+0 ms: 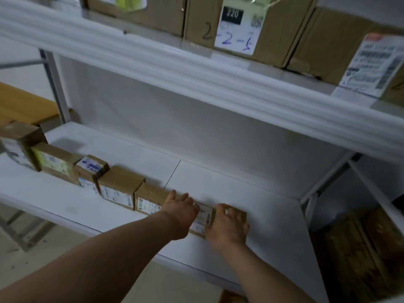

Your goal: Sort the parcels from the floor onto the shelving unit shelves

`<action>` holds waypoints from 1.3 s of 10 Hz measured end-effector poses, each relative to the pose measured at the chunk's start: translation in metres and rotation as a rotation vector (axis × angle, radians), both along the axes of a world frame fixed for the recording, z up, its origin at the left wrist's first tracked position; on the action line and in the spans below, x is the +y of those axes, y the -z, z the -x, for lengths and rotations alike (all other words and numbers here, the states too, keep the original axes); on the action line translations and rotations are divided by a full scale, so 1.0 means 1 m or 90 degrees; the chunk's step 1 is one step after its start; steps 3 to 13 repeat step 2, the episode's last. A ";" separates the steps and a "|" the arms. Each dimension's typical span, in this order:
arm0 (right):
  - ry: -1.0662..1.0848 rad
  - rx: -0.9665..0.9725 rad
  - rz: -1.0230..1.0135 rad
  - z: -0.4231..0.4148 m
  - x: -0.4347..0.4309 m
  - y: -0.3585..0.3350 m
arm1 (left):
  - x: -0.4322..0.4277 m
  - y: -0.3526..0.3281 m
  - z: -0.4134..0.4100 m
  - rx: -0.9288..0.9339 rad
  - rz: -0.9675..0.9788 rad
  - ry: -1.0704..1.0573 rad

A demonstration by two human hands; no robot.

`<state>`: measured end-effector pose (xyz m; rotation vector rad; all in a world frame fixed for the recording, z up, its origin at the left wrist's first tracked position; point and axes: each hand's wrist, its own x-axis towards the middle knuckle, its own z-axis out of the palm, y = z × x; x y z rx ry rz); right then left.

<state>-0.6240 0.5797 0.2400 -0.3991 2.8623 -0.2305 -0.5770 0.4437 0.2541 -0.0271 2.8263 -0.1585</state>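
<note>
While the parcel (203,217) sits at the right end of the row of boxes (115,186), my right hand (229,221) curls over it and my left hand (181,207) presses flat; it looks light and stiff, best gripped by its ends.

Head view, single: wide-angle, tilted forward and down onto the lower shelf (273,215); close to its front edge; upper shelf (196,68) edge crosses top, seemingly motion-blurred
</note>
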 end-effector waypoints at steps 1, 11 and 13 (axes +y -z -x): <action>-0.015 0.001 0.020 -0.024 -0.013 -0.020 | -0.016 -0.026 -0.021 0.014 -0.014 -0.010; -0.033 -0.007 0.033 -0.049 -0.028 -0.036 | -0.031 -0.047 -0.046 -0.002 -0.035 0.009; -0.033 -0.007 0.033 -0.049 -0.028 -0.036 | -0.031 -0.047 -0.046 -0.002 -0.035 0.009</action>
